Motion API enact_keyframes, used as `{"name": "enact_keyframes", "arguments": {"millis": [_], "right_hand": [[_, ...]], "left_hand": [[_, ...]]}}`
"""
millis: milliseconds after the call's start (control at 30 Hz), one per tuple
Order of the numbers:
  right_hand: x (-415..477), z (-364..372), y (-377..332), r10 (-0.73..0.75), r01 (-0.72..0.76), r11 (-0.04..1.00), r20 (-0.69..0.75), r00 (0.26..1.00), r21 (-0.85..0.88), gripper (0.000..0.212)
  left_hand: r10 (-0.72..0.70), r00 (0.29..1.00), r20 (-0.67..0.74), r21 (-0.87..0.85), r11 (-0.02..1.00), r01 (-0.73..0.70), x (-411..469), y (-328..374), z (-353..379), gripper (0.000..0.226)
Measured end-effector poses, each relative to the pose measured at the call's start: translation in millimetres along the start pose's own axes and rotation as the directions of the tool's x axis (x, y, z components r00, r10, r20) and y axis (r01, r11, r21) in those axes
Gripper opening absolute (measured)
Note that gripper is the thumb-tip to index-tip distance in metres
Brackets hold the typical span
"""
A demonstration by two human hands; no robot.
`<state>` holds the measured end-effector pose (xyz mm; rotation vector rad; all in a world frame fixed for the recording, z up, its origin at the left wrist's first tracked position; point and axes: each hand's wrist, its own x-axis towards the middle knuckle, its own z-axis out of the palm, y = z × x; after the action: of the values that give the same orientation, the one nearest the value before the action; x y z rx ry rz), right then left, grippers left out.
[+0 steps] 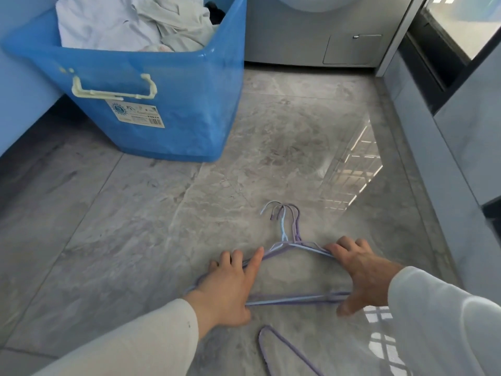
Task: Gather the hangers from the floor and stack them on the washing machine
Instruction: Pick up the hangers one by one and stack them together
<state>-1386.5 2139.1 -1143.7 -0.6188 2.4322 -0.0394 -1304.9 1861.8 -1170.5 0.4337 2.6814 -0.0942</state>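
Note:
A small bundle of thin purple and light-blue hangers (287, 234) lies on the grey marble floor, hooks pointing away from me. My left hand (230, 280) presses on the bundle's left shoulder, fingers spread over the wires. My right hand (357, 272) curls around the right shoulder and the end of the bottom bar. One more purple hanger (284, 348) lies alone on the floor close to me, below both hands. The washing machine (320, 31) stands at the far end, only its grey lower front showing.
A blue plastic bin (168, 85) full of pale laundry stands on the floor at the left, next to the machine. A grey wall and dark window frame (433, 77) run along the right. Bright window reflections lie on the tiles.

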Motion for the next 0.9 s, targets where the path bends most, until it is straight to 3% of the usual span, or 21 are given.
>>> {"name": "enact_keyframes", "arguments": {"millis": [67,267,367,500,600,733,900], "right_hand": [[-3,3,1,0.023,-0.023,1.0,0.0,1.0,-0.006,0.12],[-8,2,-1,0.059,-0.064,0.995,-0.075,0.995,-0.071,0.097],[-13,-10,-7,0.063,-0.06,0.997,-0.058,0.996,0.049,0.104],[-21,-23,-22,0.072,-0.08,0.994,-0.109,0.991,-0.075,0.119],[-35,-22,-31,0.111,-0.126,0.981,-0.113,0.987,-0.144,0.124],[-71,-2,-34,0.16,-0.176,0.979,-0.157,0.975,-0.098,0.108],[-126,24,-35,0.26,-0.27,0.96,-0.131,0.957,-0.069,0.106]], "left_hand": [[0.015,1.0,0.006,0.003,1.0,-0.016,0,1,-2,0.117],[0.041,0.998,-0.038,0.022,0.999,-0.04,-5,0,-20,0.109],[-0.004,0.998,-0.064,0.001,1.0,0.004,-7,-2,-30,0.107],[-0.04,0.995,-0.086,-0.043,0.998,0.036,-17,-8,-37,0.108],[0.001,0.995,-0.103,-0.056,0.998,-0.007,-31,-8,-37,0.107],[0.083,0.99,-0.115,-0.076,0.993,-0.092,-52,8,-29,0.109],[0.176,0.976,-0.124,-0.108,0.976,-0.19,-70,45,-10,0.112]]}}
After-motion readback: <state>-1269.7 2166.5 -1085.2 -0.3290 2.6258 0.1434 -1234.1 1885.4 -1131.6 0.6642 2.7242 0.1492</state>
